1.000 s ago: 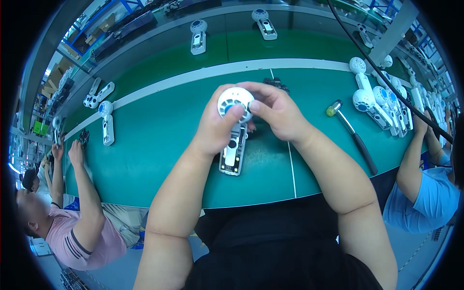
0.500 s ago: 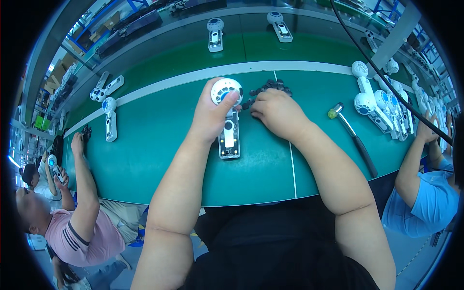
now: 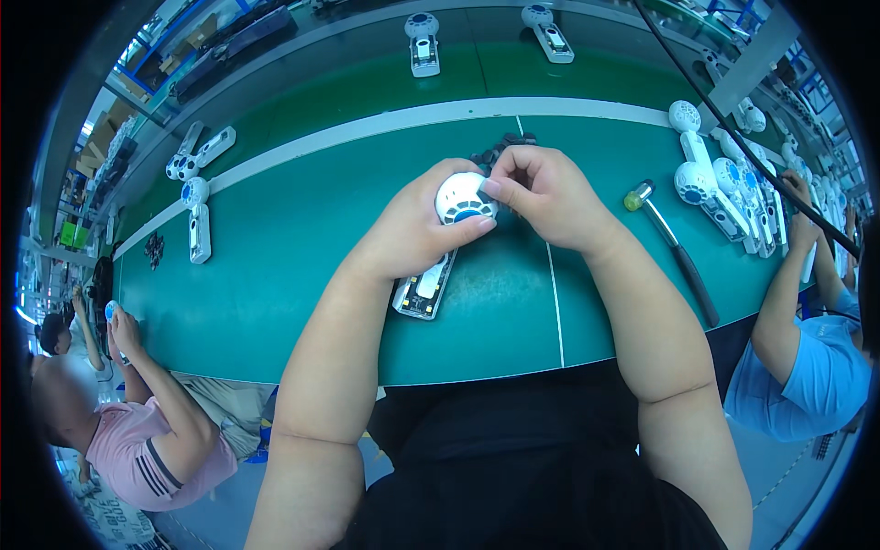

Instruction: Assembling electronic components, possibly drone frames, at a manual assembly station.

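My left hand (image 3: 414, 218) is closed round a white handheld device (image 3: 461, 192) with a round, slotted head and a blue centre. Its thumb lies across the head's lower part. Below that hand the handle slants down to the left, with a visible circuit board and a white block inside. At the right rim of the head, my right hand (image 3: 550, 197) pinches a small dark piece (image 3: 488, 191) against it; the fingers partly hide the piece. Just beyond my hands lies a pile of small black parts (image 3: 509, 145) on the green table.
A hammer (image 3: 674, 252) with a yellow-tipped head lies to the right. Similar white devices (image 3: 724, 192) are heaped at the far right; others (image 3: 199, 220) lie at left and on the green belt (image 3: 477, 55) behind. People work on both sides. A black cable (image 3: 733, 128) crosses the upper right.
My right hand has come from the black parts to the device's head with a small dark piece. The device has tilted, its handle swinging left. At left, the co-worker's arm has drawn back.
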Demonstrator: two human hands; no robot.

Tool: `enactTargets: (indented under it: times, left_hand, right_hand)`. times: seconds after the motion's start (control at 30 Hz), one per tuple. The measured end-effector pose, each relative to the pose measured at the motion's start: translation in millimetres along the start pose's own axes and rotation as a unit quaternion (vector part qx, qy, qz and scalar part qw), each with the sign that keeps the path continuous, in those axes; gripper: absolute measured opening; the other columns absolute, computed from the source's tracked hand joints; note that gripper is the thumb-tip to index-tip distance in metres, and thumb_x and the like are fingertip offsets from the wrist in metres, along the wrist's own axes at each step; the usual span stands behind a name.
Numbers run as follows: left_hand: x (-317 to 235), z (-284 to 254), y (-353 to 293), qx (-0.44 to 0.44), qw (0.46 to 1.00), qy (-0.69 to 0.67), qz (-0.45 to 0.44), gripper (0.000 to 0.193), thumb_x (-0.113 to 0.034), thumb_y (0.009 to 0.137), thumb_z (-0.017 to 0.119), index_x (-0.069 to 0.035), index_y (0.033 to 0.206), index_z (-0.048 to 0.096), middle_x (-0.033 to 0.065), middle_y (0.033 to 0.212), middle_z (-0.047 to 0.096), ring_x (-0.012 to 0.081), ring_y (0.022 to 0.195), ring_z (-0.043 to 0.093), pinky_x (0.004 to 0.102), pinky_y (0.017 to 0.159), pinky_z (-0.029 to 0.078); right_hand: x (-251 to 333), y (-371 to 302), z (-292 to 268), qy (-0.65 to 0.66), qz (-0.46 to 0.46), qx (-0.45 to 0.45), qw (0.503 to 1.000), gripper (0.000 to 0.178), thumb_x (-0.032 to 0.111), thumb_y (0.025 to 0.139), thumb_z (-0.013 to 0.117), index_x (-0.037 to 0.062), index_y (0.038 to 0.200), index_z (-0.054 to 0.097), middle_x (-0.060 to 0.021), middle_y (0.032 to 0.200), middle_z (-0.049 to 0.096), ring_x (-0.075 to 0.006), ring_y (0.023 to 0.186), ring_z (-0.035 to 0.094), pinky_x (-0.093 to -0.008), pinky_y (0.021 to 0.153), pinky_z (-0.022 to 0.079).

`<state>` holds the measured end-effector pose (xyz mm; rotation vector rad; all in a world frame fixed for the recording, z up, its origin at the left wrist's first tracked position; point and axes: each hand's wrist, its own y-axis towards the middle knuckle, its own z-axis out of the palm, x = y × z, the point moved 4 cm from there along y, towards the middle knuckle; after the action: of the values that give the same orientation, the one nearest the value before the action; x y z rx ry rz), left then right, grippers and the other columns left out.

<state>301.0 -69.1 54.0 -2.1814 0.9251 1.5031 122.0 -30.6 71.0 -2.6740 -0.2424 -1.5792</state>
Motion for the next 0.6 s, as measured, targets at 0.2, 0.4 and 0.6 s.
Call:
enactTargets:
  times: [0.2, 0.4, 0.6]
  left_hand:
    - [-2.2, 1.4, -2.2, -0.008, 1.0, 0.004, -0.012, 0.057, -0.026, 0.082, 0.084, -0.004, 0.129, 0.059, 0.0084, 0.108, 0.066, 0.0161, 0.096, 0.064, 0.0311, 0.081, 0.052]
    - [-16.0, -0.2, -16.0, -0.045, 0.996, 0.063, 0.039, 0.059, -0.032, 0.081, 0.086, -0.003, 0.126, 0.061, 0.0154, 0.109, 0.069, 0.0291, 0.099, 0.067, 0.0382, 0.087, 0.053]
    - [-18.0, 2.1, -14.5, -0.045, 0.992, 0.092, 0.074, 0.056, -0.033, 0.083, 0.084, -0.002, 0.123, 0.06, 0.0146, 0.108, 0.069, 0.0273, 0.099, 0.069, 0.0358, 0.084, 0.054]
  right_hand:
    - [-18.5, 5.1, 11.9, 0.127, -0.028, 0.018, 0.991, 0.025, 0.018, 0.098, 0.072, 0.0039, 0.115, 0.06, 0.0004, 0.092, 0.059, -0.0084, 0.085, 0.055, -0.0245, 0.079, 0.049]
    - [-13.0, 1.1, 23.7, 0.211, -0.067, 0.059, 0.973, 0.031, 0.018, 0.099, 0.07, 0.0056, 0.123, 0.055, 0.0014, 0.096, 0.057, -0.0067, 0.09, 0.053, -0.0234, 0.081, 0.046]
    - [-16.0, 3.6, 19.3, 0.251, -0.093, 0.091, 0.959, 0.03, 0.02, 0.102, 0.067, 0.0054, 0.124, 0.055, 0.0013, 0.095, 0.057, -0.0067, 0.09, 0.054, -0.0236, 0.08, 0.046]
